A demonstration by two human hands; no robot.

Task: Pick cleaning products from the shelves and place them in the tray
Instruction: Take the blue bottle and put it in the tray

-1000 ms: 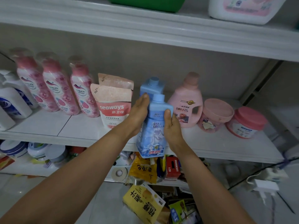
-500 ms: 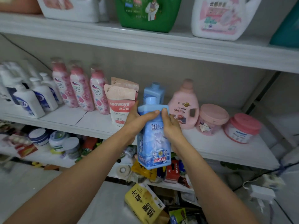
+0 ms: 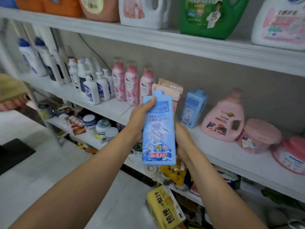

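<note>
At the centre of the view, in front of the middle shelf [image 3: 231,156], a blue bottle [image 3: 157,129] is held upright and clear of the boards, with its label turned to the camera. It is gripped near the shoulder by the left hand [image 3: 138,119]. The thumb [image 3: 151,100] is laid across the front just below the cap, and the fingers are curled round the back, out of sight. This high grip is judged to keep the tall body from tipping. The right hand [image 3: 183,139] is set against the bottle's lower side at 4 o'clock, probably to take the weight. It is blurred and its fingers are hidden behind the bottle, so it cannot be told whether they are curled or straight. A second blue bottle [image 3: 194,108] is seen standing on the shelf at 2 o'clock, with a pink jug [image 3: 224,119] beside it at 3 o'clock. No tray is seen, so the placing is judged not yet done.
</note>
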